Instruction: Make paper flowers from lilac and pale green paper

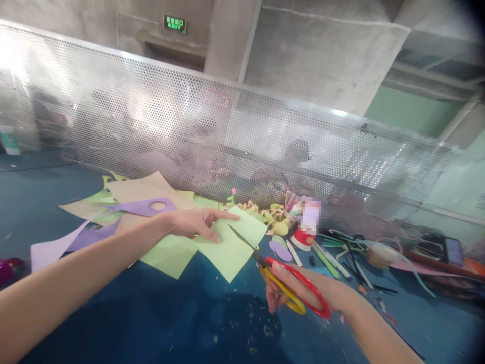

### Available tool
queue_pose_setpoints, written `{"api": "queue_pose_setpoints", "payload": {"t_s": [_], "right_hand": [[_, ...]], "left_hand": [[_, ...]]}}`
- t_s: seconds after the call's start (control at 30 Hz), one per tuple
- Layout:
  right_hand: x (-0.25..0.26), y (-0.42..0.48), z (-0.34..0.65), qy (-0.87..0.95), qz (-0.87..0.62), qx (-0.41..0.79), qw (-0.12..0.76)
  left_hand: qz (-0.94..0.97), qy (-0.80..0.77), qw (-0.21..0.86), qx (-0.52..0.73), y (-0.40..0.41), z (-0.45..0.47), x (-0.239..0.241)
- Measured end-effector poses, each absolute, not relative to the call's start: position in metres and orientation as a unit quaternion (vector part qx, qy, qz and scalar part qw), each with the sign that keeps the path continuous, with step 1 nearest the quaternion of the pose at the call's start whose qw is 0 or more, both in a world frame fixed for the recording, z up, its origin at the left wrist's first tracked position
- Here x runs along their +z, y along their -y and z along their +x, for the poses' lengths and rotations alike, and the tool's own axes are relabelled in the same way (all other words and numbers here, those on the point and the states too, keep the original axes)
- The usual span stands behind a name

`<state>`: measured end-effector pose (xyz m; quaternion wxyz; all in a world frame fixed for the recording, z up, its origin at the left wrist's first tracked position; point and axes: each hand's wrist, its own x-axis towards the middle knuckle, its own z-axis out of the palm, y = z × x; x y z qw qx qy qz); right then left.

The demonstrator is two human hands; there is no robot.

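Observation:
A light green sheet of paper [227, 255] is held over the blue table by my left hand [197, 223], whose index finger stretches across its upper part. The fingers under the sheet are hidden. My right hand [282, 288] grips scissors [295, 289] with one red and one yellow handle loop. Their dark blade points up and left across the sheet, which looks split along that line. Another green sheet [170, 256] lies just left of it, below my left wrist.
Purple offcuts [140, 207] and a tan sheet [146, 186] are piled on the left. Small paper curls [278, 215], purple ovals [280, 251] and a red-and-white cup [303, 237] sit behind the scissors. Pens [331, 260] and a tape roll [381, 254] lie right. A perforated metal screen [242, 136] borders the back.

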<state>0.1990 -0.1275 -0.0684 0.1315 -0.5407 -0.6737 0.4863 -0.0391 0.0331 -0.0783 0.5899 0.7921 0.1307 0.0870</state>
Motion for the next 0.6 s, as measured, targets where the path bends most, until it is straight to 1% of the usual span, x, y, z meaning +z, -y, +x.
{"api": "queue_pose_setpoints", "payload": {"t_s": [0.3, 0.6], "right_hand": [[-0.0709, 0.1273, 0.2011, 0.657, -0.521, 0.526, 0.142], [-0.0765, 0.1261, 0.2034, 0.645, -0.52, 0.539, 0.152]], "left_hand": [[0.787, -0.136, 0.596, 0.083, -0.0341, -0.042, -0.0752], [0.766, -0.133, 0.623, 0.082, -0.0317, -0.0416, -0.074]]}}
